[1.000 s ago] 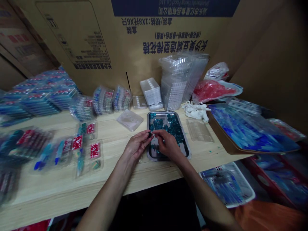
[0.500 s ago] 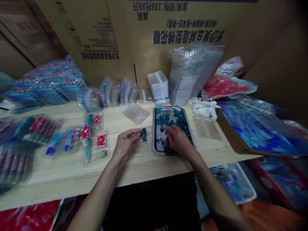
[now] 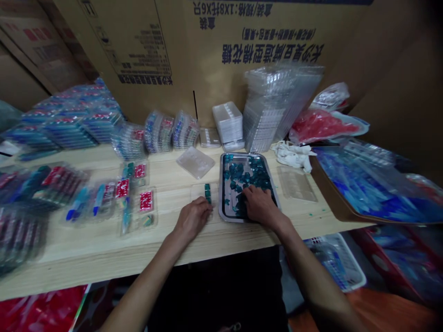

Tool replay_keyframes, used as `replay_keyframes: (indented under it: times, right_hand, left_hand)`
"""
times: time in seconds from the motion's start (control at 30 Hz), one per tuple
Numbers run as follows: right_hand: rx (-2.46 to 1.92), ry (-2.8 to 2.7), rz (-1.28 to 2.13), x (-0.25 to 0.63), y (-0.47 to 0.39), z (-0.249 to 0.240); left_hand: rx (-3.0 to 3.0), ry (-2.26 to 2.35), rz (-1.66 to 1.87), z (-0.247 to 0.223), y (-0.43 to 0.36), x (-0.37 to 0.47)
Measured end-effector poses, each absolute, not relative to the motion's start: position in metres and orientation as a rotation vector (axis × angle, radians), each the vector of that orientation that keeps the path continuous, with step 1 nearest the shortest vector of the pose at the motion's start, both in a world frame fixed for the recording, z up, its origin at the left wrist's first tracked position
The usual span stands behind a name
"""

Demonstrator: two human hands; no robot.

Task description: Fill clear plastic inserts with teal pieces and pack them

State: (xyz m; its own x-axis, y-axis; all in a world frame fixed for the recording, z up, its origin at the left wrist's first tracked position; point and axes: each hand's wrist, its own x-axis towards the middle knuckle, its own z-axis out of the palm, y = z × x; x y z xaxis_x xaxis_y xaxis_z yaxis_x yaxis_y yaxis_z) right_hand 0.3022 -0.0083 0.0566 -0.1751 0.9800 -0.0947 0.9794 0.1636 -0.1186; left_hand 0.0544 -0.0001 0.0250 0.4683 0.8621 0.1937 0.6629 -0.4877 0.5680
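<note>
So the person looks to be mid-fill here, seating little teal pieces (image 3: 207, 187) in a clear blister tray (image 3: 196, 190) one after another. That's my read, anyway.

The left hand (image 3: 194, 216) is down at the near end of that tray, fingertips bunched together, with the short column of seated pieces running just beyond them. Can't tell if there's a piece pinched in there, since the fingers cover the spot.

The right hand (image 3: 260, 203) is over the near half of the metal tray (image 3: 232, 220), fingers curled down into the loose pile (image 3: 237, 170), most of which lies just past the knuckles. Can't say whether it's got hold of anything; the fingertips are hidden.

For the next move, I'd say it calls for a clean fingertip pinch on a single piece, then a short hop toward the left hand, which has to keep that flimsy plastic from skating around. The pieces look small, so grabbing two is the obvious risk.
</note>
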Motion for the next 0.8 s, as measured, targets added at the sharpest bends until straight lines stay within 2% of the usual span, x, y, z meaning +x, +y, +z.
replay_keyframes:
  times: [0.1, 0.3, 0.57, 0.67, 0.8]
  right_hand:
    - [-2.001, -2.301, 0.222, 0.302, -0.006, 0.055]
    - [-1.859, -1.976, 0.364, 0.301, 0.005, 0.058]
    - [-2.013, -2.297, 0.134, 0.298, -0.002, 0.054]
    - [-2.024, -2.128, 0.15, 0.3, -0.001, 0.048]
    - [-1.829, -1.896, 0.292, 0.299, 0.0, 0.049]
  left_hand:
    - [2.332, 1.267, 0.691, 0.024, -0.003, 0.053]
    - [2.016, 1.302, 1.124, 0.05, -0.003, 0.074]
    - [1.699, 1.289, 1.042, 0.056, 0.007, 0.118]
    - [1.631, 1.268, 1.013, 0.052, 0.006, 0.13]
    - [1.265, 1.21, 1.02, 0.049, 0.013, 0.145]
